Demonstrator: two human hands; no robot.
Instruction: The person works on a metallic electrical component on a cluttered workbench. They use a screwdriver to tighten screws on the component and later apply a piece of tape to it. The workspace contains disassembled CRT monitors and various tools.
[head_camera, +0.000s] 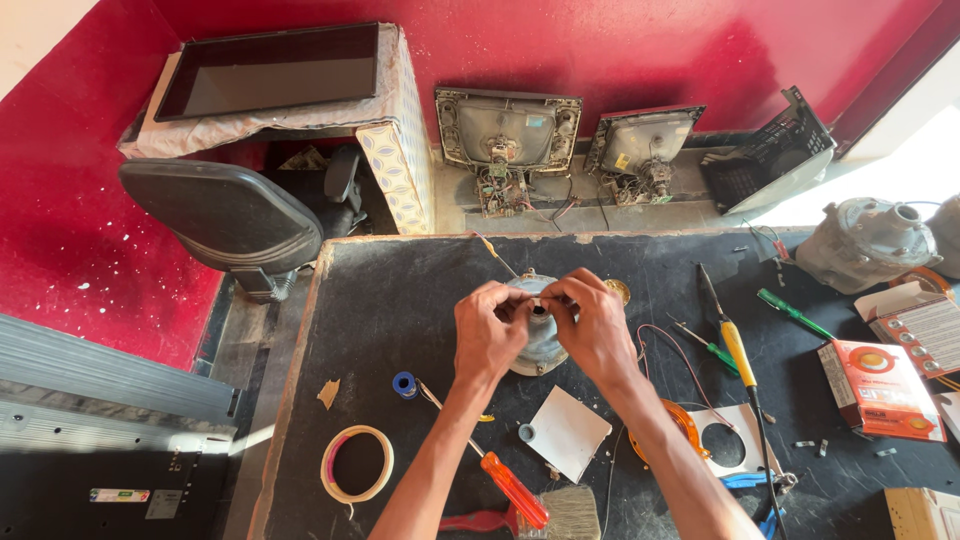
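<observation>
Grey motor housing (538, 340) between left hand (487, 330); right hand (596, 328)

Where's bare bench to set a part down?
Free: far-left benchtop, between the edge by the chair and the left hand, behind the tape roll. Crowded: right of the right hand, with screwdrivers and boxes.

A black table (400, 290) carries a motor (538, 345); tape (357, 463) lies left of it, screwdrivers (735, 345) and boxes (880, 388) right.
</observation>
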